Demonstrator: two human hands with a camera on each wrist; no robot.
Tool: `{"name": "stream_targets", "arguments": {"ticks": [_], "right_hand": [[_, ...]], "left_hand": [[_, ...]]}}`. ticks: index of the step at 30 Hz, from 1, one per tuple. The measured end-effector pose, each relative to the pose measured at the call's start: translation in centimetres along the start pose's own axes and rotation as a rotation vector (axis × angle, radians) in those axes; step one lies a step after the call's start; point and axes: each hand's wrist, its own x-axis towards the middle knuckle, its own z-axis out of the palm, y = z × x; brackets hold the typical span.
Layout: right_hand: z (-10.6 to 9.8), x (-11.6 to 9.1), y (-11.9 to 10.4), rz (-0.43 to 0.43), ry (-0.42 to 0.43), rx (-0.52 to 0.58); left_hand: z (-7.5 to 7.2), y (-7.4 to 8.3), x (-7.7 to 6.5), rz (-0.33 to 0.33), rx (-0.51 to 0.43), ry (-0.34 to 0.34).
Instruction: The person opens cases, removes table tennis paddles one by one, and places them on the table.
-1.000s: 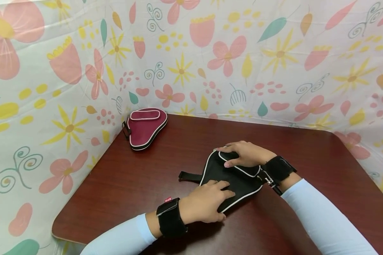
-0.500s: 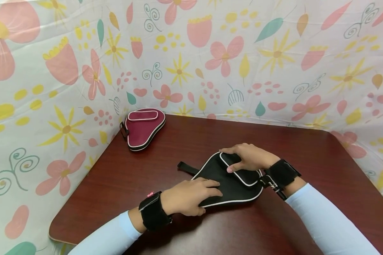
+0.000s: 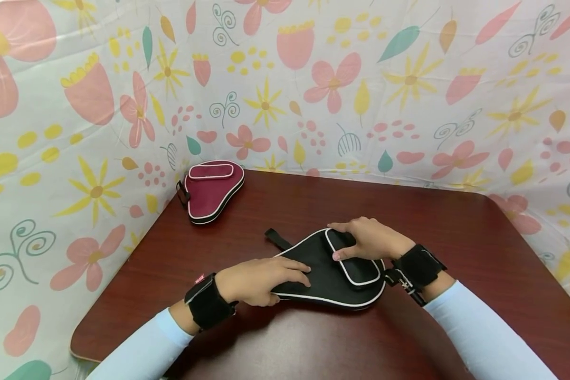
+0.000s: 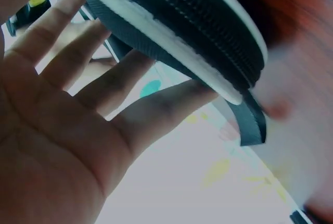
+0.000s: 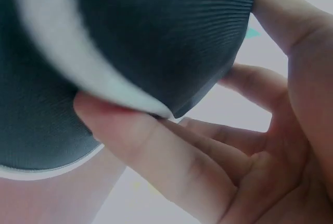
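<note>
A black paddle-shaped zip case with white piping lies on the table, its pocket facing up. Across its narrow end rests my left hand, fingers extended over the top and thumb by the near edge. In the left wrist view, those fingers touch the piping beside the case's zipper. My right hand lies over the wide end, thumb on the pocket and fingertips at the far edge. The right wrist view has the thumb against the white piping. A black strap sticks out behind the case.
A dark red case of the same shape, with a black strap, lies at the table's back left. The brown table meets a floral cloth behind and on the left.
The black case has turned, its narrow end swinging toward the left. My left hand has moved left with that end, while my right hand has stayed over the pocket.
</note>
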Motion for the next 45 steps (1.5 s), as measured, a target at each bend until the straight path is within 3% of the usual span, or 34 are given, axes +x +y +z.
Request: {"name": "stream_targets", "arguments": {"ticks": [9,17,20,27,32,39,41,45], "right_hand": [[0.6,-0.7,-0.8,0.037,0.071,-0.019],[0.8,-1.3,-1.4,0.045,0.116,-0.073],[0.9,-1.4,-1.4,0.052,0.122,-0.089],[1.2,-1.1,-1.4,0.07,0.155,-0.095],[1.2,-0.4,-1.2,0.04,0.116,-0.048],[-0.3,0.3,1.5,-0.021,0.096,0.131],[-0.6,0.4,2.4,-0.018,0.103,0.117],[-0.2,0.2,3.6,0.006,0.107,-0.04]], "left_hand": [[-0.7,-1.9,-1.3,-0.039,-0.125,-0.005],[-0.6,-2.0,-1.4,-0.048,-0.124,0.02],[-0.7,-1.3,-0.9,-0.073,-0.074,0.026],[-0.8,1.3,1.3,-0.062,0.169,0.098],[-0.9,2.0,2.3,-0.156,0.262,0.082],[-0.6,1.7,3.1,-0.202,0.191,0.018],[-0.4,1.5,3.2,-0.202,0.162,0.008],[-0.1,1.4,3.3,-0.204,0.106,0.003]]}}
